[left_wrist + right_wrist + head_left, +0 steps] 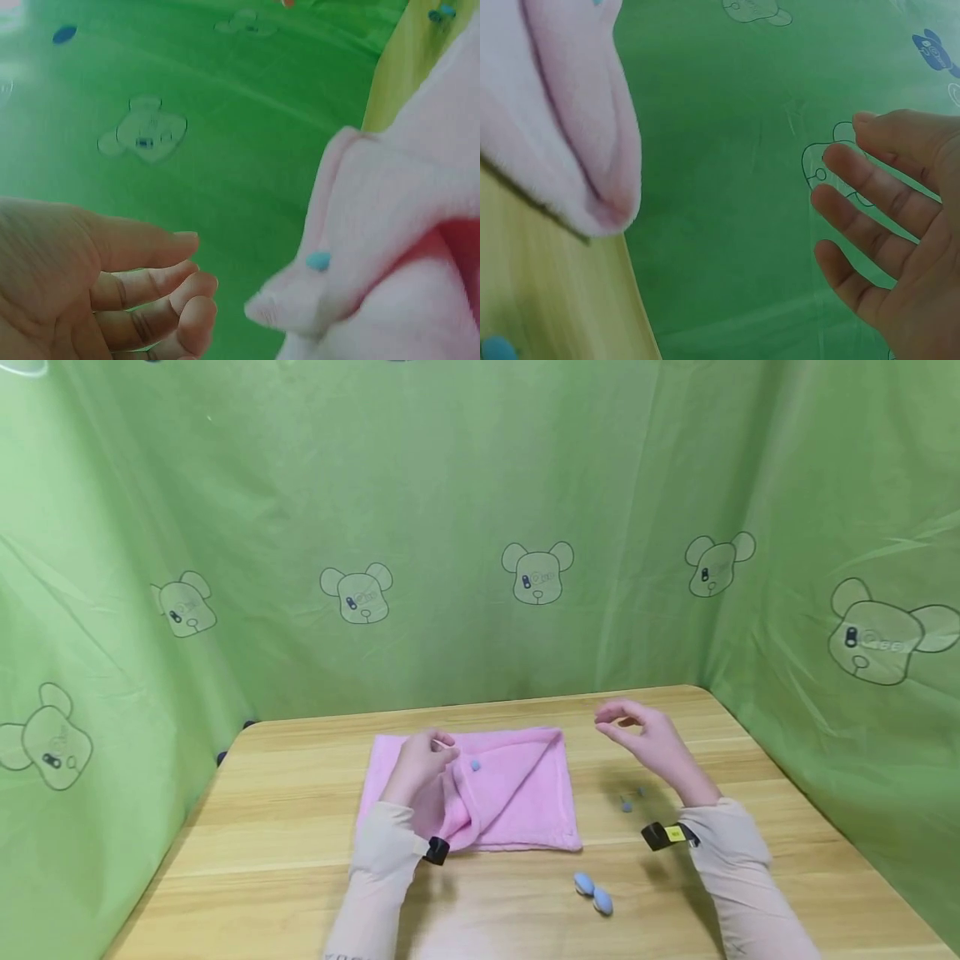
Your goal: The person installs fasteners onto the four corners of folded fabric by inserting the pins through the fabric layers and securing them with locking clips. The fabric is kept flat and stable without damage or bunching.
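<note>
Pink towel (495, 789) mid-fold on the table (262, 860); left hand (420, 764) rests loosely on it, right hand (648, 739) hovers open, holding nothing; probably needs another fold next.

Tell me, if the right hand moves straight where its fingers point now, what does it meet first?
Probably nothing on the table: the right hand is raised, fingers pointing left above the pink towel; depth is unclear.
</note>
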Demonstrator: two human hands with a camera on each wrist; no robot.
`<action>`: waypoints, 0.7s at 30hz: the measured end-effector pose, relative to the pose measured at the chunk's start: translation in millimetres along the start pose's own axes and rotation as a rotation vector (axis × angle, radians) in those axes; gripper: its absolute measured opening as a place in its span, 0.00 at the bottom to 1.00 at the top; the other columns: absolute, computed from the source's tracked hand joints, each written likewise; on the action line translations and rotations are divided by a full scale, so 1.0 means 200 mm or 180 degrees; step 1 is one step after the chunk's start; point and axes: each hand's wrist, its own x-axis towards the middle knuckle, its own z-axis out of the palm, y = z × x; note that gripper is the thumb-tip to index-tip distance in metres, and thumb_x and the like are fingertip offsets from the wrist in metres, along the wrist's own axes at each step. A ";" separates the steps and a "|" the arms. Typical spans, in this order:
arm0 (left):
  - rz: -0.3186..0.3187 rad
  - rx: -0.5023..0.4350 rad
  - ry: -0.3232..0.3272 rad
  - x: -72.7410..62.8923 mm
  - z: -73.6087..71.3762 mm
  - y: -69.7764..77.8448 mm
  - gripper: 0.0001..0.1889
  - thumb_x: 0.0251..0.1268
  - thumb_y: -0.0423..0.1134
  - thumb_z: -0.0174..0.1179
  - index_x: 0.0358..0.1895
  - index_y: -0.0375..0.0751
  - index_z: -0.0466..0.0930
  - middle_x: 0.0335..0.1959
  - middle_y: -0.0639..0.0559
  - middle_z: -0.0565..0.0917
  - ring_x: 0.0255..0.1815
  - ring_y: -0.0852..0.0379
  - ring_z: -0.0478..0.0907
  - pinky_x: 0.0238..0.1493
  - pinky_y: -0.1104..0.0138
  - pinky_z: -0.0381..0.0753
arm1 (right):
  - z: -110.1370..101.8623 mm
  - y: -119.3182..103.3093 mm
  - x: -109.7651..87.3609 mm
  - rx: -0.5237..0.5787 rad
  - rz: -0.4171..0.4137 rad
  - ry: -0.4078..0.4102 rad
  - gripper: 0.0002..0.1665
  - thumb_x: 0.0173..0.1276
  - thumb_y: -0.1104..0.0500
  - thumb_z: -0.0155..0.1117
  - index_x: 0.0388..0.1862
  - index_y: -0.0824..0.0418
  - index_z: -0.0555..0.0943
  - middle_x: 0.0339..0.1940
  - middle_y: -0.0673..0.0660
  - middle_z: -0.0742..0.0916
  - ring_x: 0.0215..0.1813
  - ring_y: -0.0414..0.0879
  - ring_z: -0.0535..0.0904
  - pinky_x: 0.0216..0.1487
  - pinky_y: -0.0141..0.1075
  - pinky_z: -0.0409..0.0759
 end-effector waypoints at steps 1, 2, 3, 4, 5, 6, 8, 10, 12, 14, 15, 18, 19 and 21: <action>0.0068 0.0037 -0.0024 -0.01 0.00 0.01 0.11 0.63 0.39 0.62 0.46 0.38 0.80 0.36 0.44 0.84 0.34 0.54 0.79 0.37 0.66 0.80 | 0.00 0.01 -0.01 -0.0031 -0.0030 -0.0017 0.11 0.67 0.61 0.65 0.46 0.63 0.83 0.42 0.59 0.89 0.42 0.22 0.76 0.47 0.30 0.79; 0.0128 0.0051 -0.0056 -0.02 0.01 0.03 0.11 0.63 0.39 0.62 0.46 0.38 0.80 0.36 0.44 0.84 0.34 0.54 0.79 0.37 0.66 0.80 | -0.01 0.01 -0.01 -0.0058 -0.0051 -0.0040 0.11 0.66 0.62 0.65 0.46 0.64 0.83 0.42 0.59 0.89 0.41 0.22 0.76 0.46 0.29 0.79; 0.0203 0.0073 -0.0097 -0.03 0.01 0.05 0.12 0.63 0.39 0.62 0.46 0.39 0.80 0.37 0.45 0.84 0.35 0.55 0.79 0.38 0.66 0.80 | -0.01 0.02 -0.02 -0.0100 -0.0065 -0.0063 0.11 0.66 0.62 0.65 0.46 0.64 0.83 0.42 0.60 0.89 0.41 0.23 0.76 0.45 0.28 0.79; 0.0268 0.0091 -0.0150 -0.04 0.02 0.06 0.12 0.63 0.39 0.62 0.47 0.39 0.80 0.37 0.45 0.84 0.35 0.55 0.79 0.38 0.66 0.79 | -0.02 0.03 -0.03 -0.0134 -0.0066 -0.0087 0.11 0.66 0.63 0.66 0.46 0.64 0.83 0.41 0.60 0.89 0.41 0.23 0.76 0.44 0.27 0.79; 0.0361 0.0115 -0.0205 -0.05 0.02 0.07 0.12 0.63 0.39 0.62 0.47 0.39 0.80 0.36 0.46 0.84 0.36 0.55 0.79 0.38 0.66 0.79 | -0.03 0.04 -0.04 -0.0159 -0.0047 -0.0125 0.11 0.66 0.64 0.65 0.46 0.64 0.83 0.40 0.60 0.89 0.40 0.23 0.76 0.43 0.27 0.79; 0.0460 0.0134 -0.0281 -0.05 0.03 0.09 0.12 0.63 0.39 0.62 0.48 0.39 0.79 0.36 0.46 0.84 0.36 0.55 0.79 0.38 0.67 0.79 | -0.03 0.05 -0.05 -0.0202 -0.0023 -0.0168 0.11 0.66 0.64 0.65 0.46 0.65 0.83 0.39 0.60 0.89 0.39 0.24 0.76 0.42 0.28 0.79; 0.0690 0.0198 -0.0450 -0.07 0.06 0.12 0.12 0.63 0.38 0.63 0.48 0.39 0.79 0.36 0.47 0.84 0.37 0.56 0.79 0.39 0.67 0.79 | -0.06 0.08 -0.08 -0.0294 0.0033 -0.0275 0.12 0.65 0.64 0.66 0.47 0.65 0.83 0.37 0.59 0.89 0.38 0.25 0.76 0.39 0.29 0.80; 0.0966 0.0313 -0.0622 -0.09 0.08 0.15 0.12 0.63 0.37 0.63 0.49 0.39 0.80 0.36 0.48 0.84 0.38 0.57 0.79 0.40 0.69 0.80 | -0.08 0.10 -0.10 -0.0369 0.0070 -0.0415 0.11 0.65 0.64 0.66 0.46 0.66 0.83 0.36 0.58 0.89 0.37 0.28 0.77 0.38 0.31 0.79; 0.1207 0.0420 -0.0803 -0.10 0.12 0.18 0.12 0.63 0.37 0.63 0.49 0.39 0.81 0.37 0.49 0.85 0.38 0.58 0.79 0.42 0.70 0.79 | -0.10 0.12 -0.12 -0.0480 0.0060 -0.0578 0.11 0.64 0.64 0.66 0.44 0.66 0.83 0.33 0.56 0.88 0.36 0.31 0.77 0.36 0.32 0.79; 0.1311 0.0474 -0.0984 -0.12 0.17 0.20 0.13 0.62 0.37 0.64 0.50 0.41 0.81 0.38 0.49 0.85 0.38 0.61 0.79 0.43 0.72 0.78 | -0.11 0.14 -0.13 -0.0553 0.0039 -0.0769 0.09 0.63 0.65 0.67 0.42 0.65 0.84 0.31 0.53 0.87 0.34 0.33 0.77 0.35 0.31 0.79; 0.1331 0.0506 -0.1068 -0.12 0.19 0.21 0.14 0.62 0.37 0.65 0.50 0.42 0.81 0.39 0.50 0.85 0.39 0.62 0.78 0.43 0.72 0.77 | -0.11 0.14 -0.14 -0.0573 0.0045 -0.0882 0.08 0.62 0.65 0.67 0.41 0.65 0.83 0.30 0.52 0.86 0.33 0.33 0.76 0.35 0.31 0.78; 0.1337 0.0625 -0.1284 -0.14 0.27 0.23 0.15 0.61 0.37 0.66 0.52 0.44 0.82 0.41 0.51 0.84 0.40 0.63 0.78 0.44 0.74 0.76 | -0.11 0.17 -0.15 -0.0571 0.0135 -0.1244 0.07 0.61 0.65 0.67 0.38 0.64 0.83 0.28 0.49 0.85 0.31 0.32 0.74 0.33 0.30 0.77; 0.1367 0.0747 -0.1336 -0.15 0.30 0.23 0.15 0.60 0.38 0.66 0.52 0.46 0.82 0.42 0.51 0.85 0.41 0.63 0.78 0.44 0.75 0.75 | -0.10 0.17 -0.15 -0.0546 0.0170 -0.1375 0.06 0.61 0.65 0.67 0.38 0.64 0.82 0.28 0.49 0.85 0.31 0.32 0.74 0.33 0.29 0.76; 0.1472 0.0958 -0.1439 -0.15 0.35 0.23 0.15 0.60 0.37 0.66 0.51 0.47 0.82 0.44 0.51 0.85 0.42 0.63 0.79 0.45 0.76 0.76 | -0.08 0.19 -0.15 -0.0516 0.0243 -0.1625 0.06 0.60 0.65 0.67 0.37 0.64 0.82 0.28 0.48 0.84 0.31 0.32 0.74 0.32 0.29 0.75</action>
